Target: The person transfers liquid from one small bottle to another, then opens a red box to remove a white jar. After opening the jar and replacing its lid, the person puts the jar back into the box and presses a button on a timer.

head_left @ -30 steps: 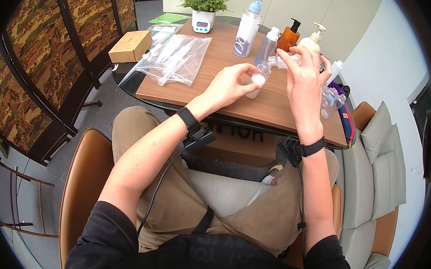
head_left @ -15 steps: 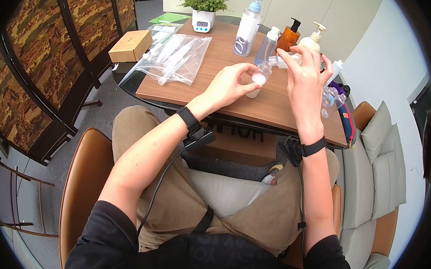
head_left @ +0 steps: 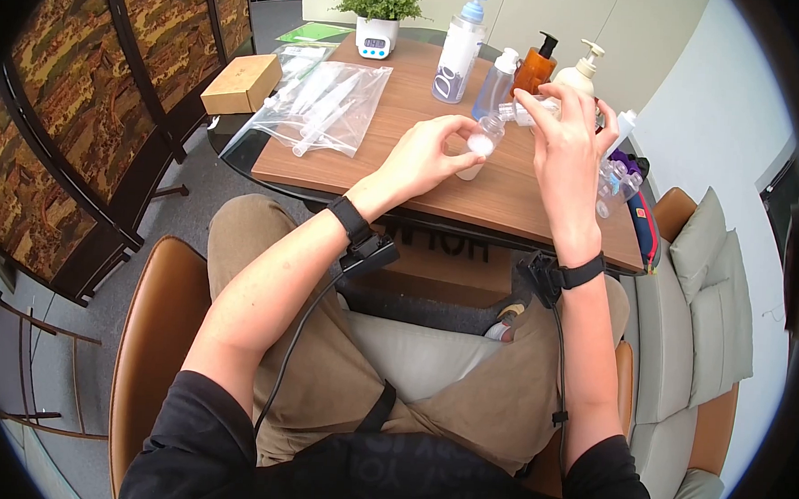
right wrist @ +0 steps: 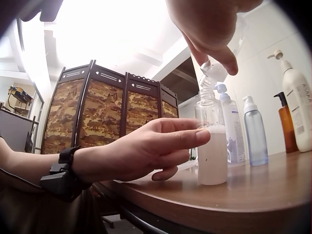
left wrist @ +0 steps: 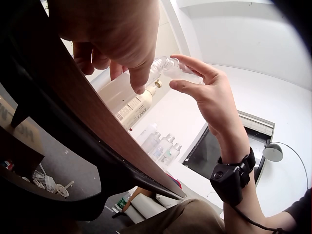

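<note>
A clear bottle of cloudy, foamy liquid stands upright on the wooden table. My left hand grips its upper part between thumb and fingers. In my right hand a small clear bottle is pinched and tilted, its neck against or just over the standing bottle's mouth. The right wrist view shows both necks meeting, with the right hand above. Whether liquid is flowing between them I cannot tell.
Behind are pump bottles: white and blue, clear blue, amber and cream. Small clear bottles sit at the right edge. A zip bag, a box and a potted plant are leftward.
</note>
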The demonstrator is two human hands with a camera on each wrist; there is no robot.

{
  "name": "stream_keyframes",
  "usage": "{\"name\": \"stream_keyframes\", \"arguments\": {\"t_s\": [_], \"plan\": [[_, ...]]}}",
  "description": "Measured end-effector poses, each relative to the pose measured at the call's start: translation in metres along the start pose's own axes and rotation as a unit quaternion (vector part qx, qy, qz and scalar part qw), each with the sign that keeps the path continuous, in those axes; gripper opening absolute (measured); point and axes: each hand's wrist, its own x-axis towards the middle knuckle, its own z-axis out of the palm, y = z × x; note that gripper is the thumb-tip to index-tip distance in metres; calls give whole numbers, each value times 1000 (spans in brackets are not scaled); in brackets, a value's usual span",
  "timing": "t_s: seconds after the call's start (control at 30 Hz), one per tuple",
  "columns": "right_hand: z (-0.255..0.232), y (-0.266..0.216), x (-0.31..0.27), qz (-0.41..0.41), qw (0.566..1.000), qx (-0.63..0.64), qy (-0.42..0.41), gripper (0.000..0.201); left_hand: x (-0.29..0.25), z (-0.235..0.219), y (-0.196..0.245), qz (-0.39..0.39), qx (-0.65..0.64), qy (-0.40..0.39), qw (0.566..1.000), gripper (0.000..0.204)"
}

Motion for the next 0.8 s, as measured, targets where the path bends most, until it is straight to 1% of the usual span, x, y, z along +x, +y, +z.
{"name": "stream_keyframes", "arguments": {"t_s": [0.2,0.27,0.47,0.57,0.63,0.67,0.73,0.8], "plan": [[0,0,0,-1,1000,0,1,46,1,1,-2,12,-1,6,1000,53],[0,1,0,-2,1000,1,3,46,0,0,2,-13,1,-5,1000,54],[1,2,0,1,1000,6,1,45,0,1,0,-10,1,-1,1000,55],[3,2,-1,4,1000,24,16,43,0,0,1,-6,4,-2,1000,56],[2,4,-3,15,999,38,-5,50,0,-1,2,-9,4,-2,1000,56],[2,4,-3,15,999,38,-5,50,-1,-1,2,-12,4,-2,1000,57],[3,3,-3,23,997,73,12,41,0,-1,1,-11,10,-2,1000,57],[4,4,-5,32,996,85,8,41,0,-1,0,-9,16,-4,1000,57]]}}
